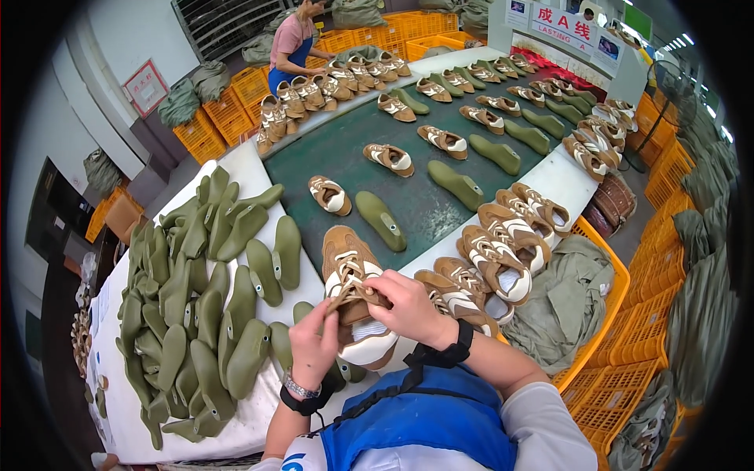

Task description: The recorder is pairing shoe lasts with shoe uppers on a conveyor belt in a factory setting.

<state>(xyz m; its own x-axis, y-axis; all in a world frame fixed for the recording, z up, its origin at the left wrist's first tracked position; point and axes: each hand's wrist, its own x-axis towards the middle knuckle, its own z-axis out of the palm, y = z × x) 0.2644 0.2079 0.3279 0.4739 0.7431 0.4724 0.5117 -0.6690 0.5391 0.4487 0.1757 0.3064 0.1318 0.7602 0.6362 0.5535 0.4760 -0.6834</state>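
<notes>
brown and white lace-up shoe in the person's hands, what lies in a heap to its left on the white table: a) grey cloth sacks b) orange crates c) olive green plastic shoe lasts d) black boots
c, a heap of olive green plastic shoe lasts covers the white table left of the brown and white lace-up shoe that the left hand and right hand grip.

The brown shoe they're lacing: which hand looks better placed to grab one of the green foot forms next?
Probably the left hand. The green forms are heaped on the person's left, right beside it, while the right hand lies over the brown shoe, pinching its laces.
</notes>
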